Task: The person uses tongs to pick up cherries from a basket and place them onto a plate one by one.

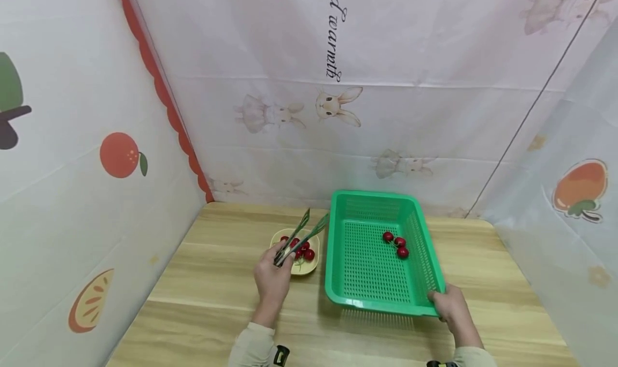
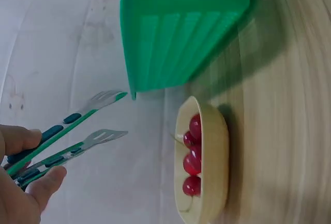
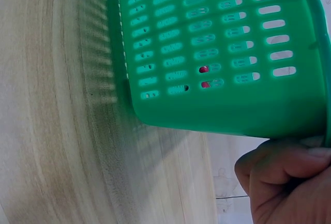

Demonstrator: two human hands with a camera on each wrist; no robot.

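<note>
Both of my hands are gripping: the left hand [image 1: 273, 281] pinches a pair of tongs [image 1: 316, 227], and the right hand [image 1: 453, 305] clasps the near right corner of a green perforated basket [image 1: 372, 273]. Farthest left hangs a white cloth [image 1: 53, 211] printed with fruit, among them a round red one [image 1: 118, 155] with a leaf and, lower, an orange slice [image 1: 92, 301]. A red scalloped edging [image 1: 155, 77] runs down beside the back cloth [image 1: 270, 39], which carries pale rabbits [image 1: 330, 105] and the word "warmth". Around my left wrist is a dark band [image 1: 281, 356], over a pale sleeve [image 1: 251, 345]. From that hand the tongs reach away over a small yellow dish [image 1: 276, 237], their arms spread apart and their slotted tips near the basket's left wall. Several red cherries [image 1: 309, 255] are gathered in the dish, some with stems, and it sits on the wood-grain tabletop [image 1: 193, 302] just left of the basket. Inside the basket, three more cherries [image 1: 403, 252] lie close together by the right wall. At the corner I hold, my fingers curl beneath the rim. Farthest right, another cloth [image 1: 545, 254] bears an orange fruit [image 1: 581, 185] with green leaves.
</note>
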